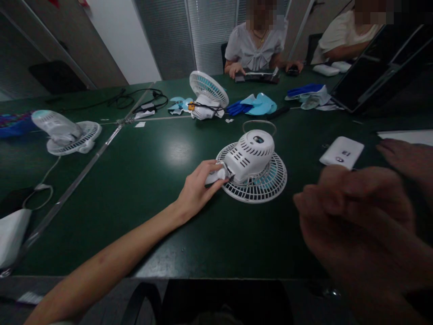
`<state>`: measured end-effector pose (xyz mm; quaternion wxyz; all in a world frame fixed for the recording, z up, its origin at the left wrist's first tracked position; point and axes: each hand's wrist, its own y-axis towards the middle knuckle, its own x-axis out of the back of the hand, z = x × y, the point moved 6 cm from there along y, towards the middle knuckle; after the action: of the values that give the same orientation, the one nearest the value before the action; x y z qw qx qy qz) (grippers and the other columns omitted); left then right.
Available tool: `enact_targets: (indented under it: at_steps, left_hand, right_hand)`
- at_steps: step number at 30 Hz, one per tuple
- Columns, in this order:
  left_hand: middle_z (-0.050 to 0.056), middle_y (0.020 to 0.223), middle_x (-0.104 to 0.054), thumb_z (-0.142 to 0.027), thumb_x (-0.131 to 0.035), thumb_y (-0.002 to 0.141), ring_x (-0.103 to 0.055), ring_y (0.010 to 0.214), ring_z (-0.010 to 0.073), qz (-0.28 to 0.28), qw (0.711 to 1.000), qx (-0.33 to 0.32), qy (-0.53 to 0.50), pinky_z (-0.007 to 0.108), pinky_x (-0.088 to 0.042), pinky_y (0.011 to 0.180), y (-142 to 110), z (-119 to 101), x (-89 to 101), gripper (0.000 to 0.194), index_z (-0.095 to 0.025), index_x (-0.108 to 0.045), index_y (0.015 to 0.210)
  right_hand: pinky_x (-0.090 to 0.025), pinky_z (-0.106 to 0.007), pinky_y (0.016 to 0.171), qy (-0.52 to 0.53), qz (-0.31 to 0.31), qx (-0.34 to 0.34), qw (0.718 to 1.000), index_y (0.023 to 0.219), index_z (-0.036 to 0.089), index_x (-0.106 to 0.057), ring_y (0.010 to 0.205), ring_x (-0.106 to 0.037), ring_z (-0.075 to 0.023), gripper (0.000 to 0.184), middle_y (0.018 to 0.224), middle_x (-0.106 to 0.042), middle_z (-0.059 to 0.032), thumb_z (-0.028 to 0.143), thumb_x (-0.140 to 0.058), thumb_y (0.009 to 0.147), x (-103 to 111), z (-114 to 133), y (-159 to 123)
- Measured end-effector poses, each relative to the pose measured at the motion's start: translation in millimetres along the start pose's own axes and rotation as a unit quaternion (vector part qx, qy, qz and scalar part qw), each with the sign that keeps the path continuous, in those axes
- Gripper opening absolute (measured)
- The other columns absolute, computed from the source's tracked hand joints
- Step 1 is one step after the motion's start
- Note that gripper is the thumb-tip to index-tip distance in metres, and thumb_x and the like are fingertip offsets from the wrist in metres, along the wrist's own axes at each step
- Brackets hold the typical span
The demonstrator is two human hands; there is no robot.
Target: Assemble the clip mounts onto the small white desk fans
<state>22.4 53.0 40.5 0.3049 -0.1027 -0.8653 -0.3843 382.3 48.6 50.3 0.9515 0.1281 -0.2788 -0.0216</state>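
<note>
A small white fan (254, 151) lies face down on the green table, its round grille (260, 192) against the surface and its vented motor housing on top. Light-blue blades show through the grille bars. My left hand (199, 185) is closed around the white clip-like base at the fan's left side. To the right of the fan and close to the camera, my right hand (355, 216) is raised with its fingers curled in. It is dark and slightly blurred, and anything inside it is hidden.
Another person's hand (406, 158) rests at the right edge, near a white power bank (342, 152). Behind stand another fan (209, 95), loose blue blades (260, 104) and gloves (307, 92). A third fan (67, 131) lies left. Two people sit across the table.
</note>
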Motion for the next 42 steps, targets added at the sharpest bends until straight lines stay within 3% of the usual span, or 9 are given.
enact_targets:
  at_steps: [5, 10, 14, 19, 22, 27, 34, 38, 42]
  left_hand:
    - [0.011, 0.124, -0.069, -0.024, -0.066, 0.098, -0.068, 0.108, 0.0207, -0.02, 0.999, 0.024, 0.013, 0.036, -0.056, 0.095, 7.0, 17.2, 13.8, 0.024, -0.018, -0.061, 0.121]
    - [0.009, 0.112, -0.073, -0.031, -0.068, 0.097, -0.069, 0.092, 0.0201, -0.08, 0.987, 0.094, 0.099, 0.035, -0.055, 0.086, 14.0, 58.5, 47.3, 0.025, -0.018, -0.062, 0.117]
    - [0.009, 0.101, -0.072, -0.04, -0.066, 0.095, -0.066, 0.082, 0.0223, -0.121, 0.957, 0.177, 0.196, 0.034, -0.053, 0.077, 13.0, 103.4, 88.3, 0.03, -0.018, -0.062, 0.114]
    - [0.007, 0.092, -0.07, -0.045, -0.066, 0.093, -0.065, 0.079, 0.0255, -0.163, 0.906, 0.258, 0.293, 0.035, -0.051, 0.075, -5.8, 151.7, 143.0, 0.033, -0.02, -0.06, 0.114]
    - [0.008, 0.093, -0.069, -0.044, -0.065, 0.094, -0.065, 0.08, 0.027, -0.182, 0.893, 0.254, 0.323, 0.039, -0.052, 0.079, -17.6, 161.5, 161.8, 0.034, -0.018, -0.06, 0.116]
    - [0.015, 0.132, -0.06, -0.035, -0.06, 0.097, -0.059, 0.116, 0.0318, -0.191, 0.904, 0.189, 0.333, 0.046, -0.048, 0.102, -21.8, 154.7, 161.8, 0.032, -0.019, -0.06, 0.125]
    - [0.016, 0.141, -0.053, -0.033, -0.057, 0.098, -0.048, 0.129, 0.0385, -0.149, 0.9, 0.134, 0.387, 0.055, -0.041, 0.105, -14.4, 149.0, 149.9, 0.033, -0.026, -0.063, 0.13]
    - [0.015, 0.138, -0.058, -0.03, -0.058, 0.097, -0.047, 0.129, 0.0399, -0.11, 0.906, 0.11, 0.394, 0.059, -0.036, 0.106, -13.0, 146.2, 143.0, 0.036, -0.028, -0.061, 0.133]
    - [0.015, 0.138, -0.056, -0.035, -0.063, 0.094, -0.047, 0.13, 0.0402, -0.121, 0.907, 0.107, 0.388, 0.058, -0.035, 0.108, -12.1, 139.1, 139.8, 0.044, -0.025, -0.058, 0.137]
  right_hand:
    - [-0.032, -0.019, 0.045, 0.114, 0.02, 0.019, 0.993, 0.087, 0.017, -0.07, 0.051, -0.047, -0.0062, 0.016, 0.068, -0.058, 0.0002, 0.021, -0.054, 0.086, -92.9, 52.7, -17.2]
    - [-0.029, -0.023, 0.045, 0.196, 0.016, 0.022, 0.98, 0.1, 0.02, -0.069, 0.051, -0.041, -0.0081, 0.025, 0.075, -0.058, 0.0011, 0.014, -0.051, 0.085, -129.3, 66.3, 5.8]
    - [-0.035, -0.025, 0.052, 0.061, 0.144, 0.038, 0.987, 0.099, 0.02, -0.071, 0.06, -0.051, -0.0107, 0.029, 0.082, -0.064, -0.0006, 0.01, -0.047, 0.087, -154.7, 50.7, 18.1]
    - [-0.04, -0.027, 0.064, -0.115, 0.198, 0.173, 0.958, 0.111, 0.022, -0.07, 0.071, -0.056, -0.0121, 0.032, 0.094, -0.066, -0.0019, 0.009, -0.047, 0.093, -168.0, 51.5, 12.2]
    - [-0.041, -0.029, 0.067, -0.182, 0.224, 0.22, 0.932, 0.122, 0.023, -0.065, 0.077, -0.058, -0.0136, 0.035, 0.106, -0.066, -0.0038, 0.009, -0.047, 0.095, -173.7, 57.9, 3.8]
    - [-0.044, -0.029, 0.068, -0.208, 0.249, 0.22, 0.92, 0.127, 0.024, -0.061, 0.081, -0.06, -0.0147, 0.039, 0.112, -0.065, -0.0038, 0.008, -0.049, 0.093, -179.1, 59.7, 0.8]
    - [-0.042, -0.027, 0.063, -0.194, 0.238, 0.218, 0.926, 0.127, 0.025, -0.062, 0.075, -0.059, -0.013, 0.039, 0.106, -0.065, -0.0033, 0.009, -0.047, 0.095, -174.8, 55.4, 3.7]
    - [-0.039, -0.028, 0.063, -0.187, 0.235, 0.216, 0.929, 0.124, 0.025, -0.063, 0.073, -0.056, -0.0125, 0.037, 0.102, -0.064, -0.0025, 0.009, -0.045, 0.096, -172.8, 56.0, 3.8]
    - [-0.039, -0.028, 0.064, -0.18, 0.235, 0.206, 0.933, 0.123, 0.025, -0.063, 0.072, -0.055, -0.0121, 0.037, 0.102, -0.063, -0.002, 0.009, -0.044, 0.096, -172.2, 56.6, 3.7]
